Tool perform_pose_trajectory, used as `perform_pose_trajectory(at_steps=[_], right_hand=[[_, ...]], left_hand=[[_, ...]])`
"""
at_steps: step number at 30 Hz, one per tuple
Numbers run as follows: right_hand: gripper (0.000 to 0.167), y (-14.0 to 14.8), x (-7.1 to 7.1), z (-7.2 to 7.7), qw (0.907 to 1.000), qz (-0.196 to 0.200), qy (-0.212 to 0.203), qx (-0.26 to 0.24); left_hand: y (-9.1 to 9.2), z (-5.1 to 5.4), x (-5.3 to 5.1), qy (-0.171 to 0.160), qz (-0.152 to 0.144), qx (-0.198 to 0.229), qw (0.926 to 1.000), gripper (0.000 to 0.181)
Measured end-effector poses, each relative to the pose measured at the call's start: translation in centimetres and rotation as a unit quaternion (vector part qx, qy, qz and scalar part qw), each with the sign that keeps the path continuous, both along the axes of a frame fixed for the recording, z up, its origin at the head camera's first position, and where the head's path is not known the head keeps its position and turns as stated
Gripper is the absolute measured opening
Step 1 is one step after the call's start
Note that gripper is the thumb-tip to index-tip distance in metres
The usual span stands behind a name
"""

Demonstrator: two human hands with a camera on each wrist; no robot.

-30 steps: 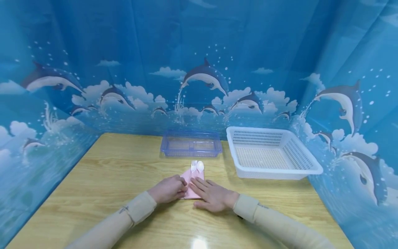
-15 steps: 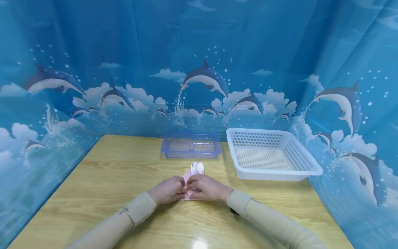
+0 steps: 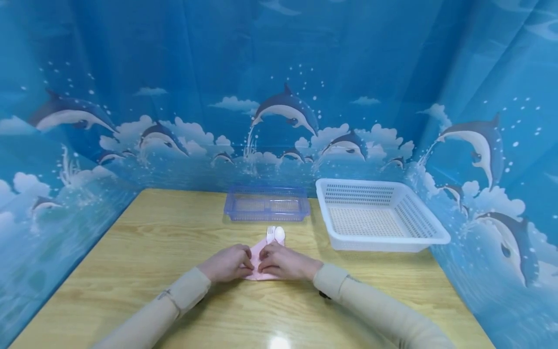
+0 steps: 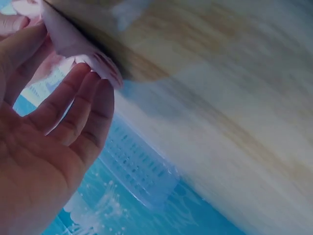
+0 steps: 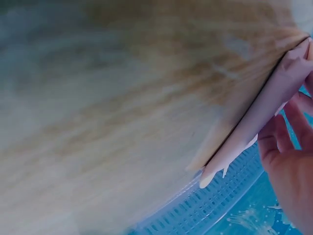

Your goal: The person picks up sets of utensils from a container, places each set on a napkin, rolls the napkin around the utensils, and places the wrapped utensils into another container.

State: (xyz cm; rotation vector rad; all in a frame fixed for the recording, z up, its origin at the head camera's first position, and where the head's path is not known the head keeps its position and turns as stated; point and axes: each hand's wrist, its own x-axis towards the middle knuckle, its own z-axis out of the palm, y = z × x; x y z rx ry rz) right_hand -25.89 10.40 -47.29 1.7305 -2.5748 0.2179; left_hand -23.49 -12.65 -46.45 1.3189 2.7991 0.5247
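A pink napkin [image 3: 256, 253] lies folded on the table between my hands, wrapped partly around a white fork [image 3: 271, 234] and a white spoon [image 3: 280, 233]. The heads of both utensils stick out at the far end; their handles are hidden. My left hand [image 3: 226, 263] pinches the napkin's left edge between thumb and index finger, and its other fingers reach along the cloth in the left wrist view. On the right side, my right hand [image 3: 289, 262] has curled fingers holding the napkin over the handles; in the right wrist view its fingertips are partly out of frame.
A translucent purple basket [image 3: 267, 213] stands behind the napkin, near the back edge of the wooden table [image 3: 174, 223]. To its right sits a larger white perforated basket [image 3: 388, 240]. A blue dolphin-print curtain [image 3: 279, 58] surrounds the table.
The right hand lay flat on the napkin, then curled its fingers at the cloth. Since then my left hand has shifted slightly left with the napkin's edge, widening the gap between the hands.
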Motion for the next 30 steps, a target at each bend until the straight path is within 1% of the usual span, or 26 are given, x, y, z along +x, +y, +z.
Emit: perform_pose_trajectory(at_steps=[3, 5, 6, 7, 9, 10, 12, 14, 16, 18, 19, 21, 24, 26, 27, 30], right_hand=[[0.021, 0.0, 0.0, 0.0, 0.9999, -0.01, 0.0, -0.01], [0.02, 0.0, 0.0, 0.1, 0.9996, -0.017, -0.013, -0.019], [0.02, 0.0, -0.1, 0.2, 0.9994, -0.018, -0.02, -0.024], [0.019, 0.0, -0.2, 0.2, 0.9991, -0.015, -0.028, -0.029], [0.018, 0.0, -0.4, 0.2, 0.9982, -0.009, -0.044, -0.038], [0.018, 0.0, -0.4, 0.2, 0.9979, -0.005, -0.05, -0.042], [0.017, 0.1, -0.5, 0.1, 0.9972, 0.003, -0.057, -0.048], [0.016, 0.1, -0.5, 0.1, 0.9964, 0.004, -0.065, -0.054], [0.016, 0.2, -0.4, 0.1, 0.9958, -0.003, -0.073, -0.056], [0.017, 0.2, -0.3, 0.1, 0.995, -0.013, -0.083, -0.054], [0.017, 0.3, -0.3, 0.1, 0.9947, -0.018, -0.087, -0.051], [0.018, 0.3, -0.2, 0.1, 0.9942, -0.027, -0.095, -0.044], [0.019, 0.3, -0.3, 0.1, 0.9936, -0.033, -0.102, -0.035], [0.019, 0.2, -0.3, 0.0, 0.9934, -0.036, -0.105, -0.031], [0.019, 0.2, -0.3, 0.0, 0.9934, -0.036, -0.105, -0.029], [0.019, 0.1, -0.2, 0.0, 0.9932, -0.039, -0.106, -0.029]], left_hand=[[-0.5, 0.2, -0.1, -0.02, 0.013, -0.003, 0.9997, 0.014], [-0.8, 0.3, -0.1, -0.016, 0.026, -0.009, 0.9995, 0.014], [-0.9, 0.4, -0.1, -0.014, 0.04, -0.013, 0.999, 0.013], [-1.0, 0.4, -0.1, -0.012, 0.059, -0.021, 0.998, 0.013], [-1.1, 0.5, -0.1, -0.018, 0.11, -0.033, 0.9932, 0.018], [-1.2, 0.5, 0.0, -0.021, 0.139, -0.041, 0.9893, 0.023], [-1.2, 0.7, 0.1, -0.04, 0.193, -0.048, 0.9791, 0.032], [-1.2, 0.8, 0.2, -0.056, 0.231, -0.046, 0.9702, 0.037], [-1.0, 1.1, 0.3, -0.067, 0.242, -0.037, 0.9673, 0.04], [-0.8, 1.4, 0.4, -0.079, 0.243, -0.03, 0.9663, 0.041], [-0.7, 1.4, 0.4, -0.088, 0.242, -0.024, 0.966, 0.041], [-0.4, 1.6, 0.4, -0.113, 0.244, -0.012, 0.9631, 0.041], [0.2, 1.5, 0.3, -0.157, 0.265, 0.003, 0.9513, 0.039], [0.7, 1.4, 0.2, -0.186, 0.287, 0.015, 0.9396, 0.038], [0.9, 1.2, 0.1, -0.201, 0.291, 0.024, 0.9351, 0.036], [1.3, 0.9, 0.0, -0.251, 0.301, 0.061, 0.9179, 0.03]])
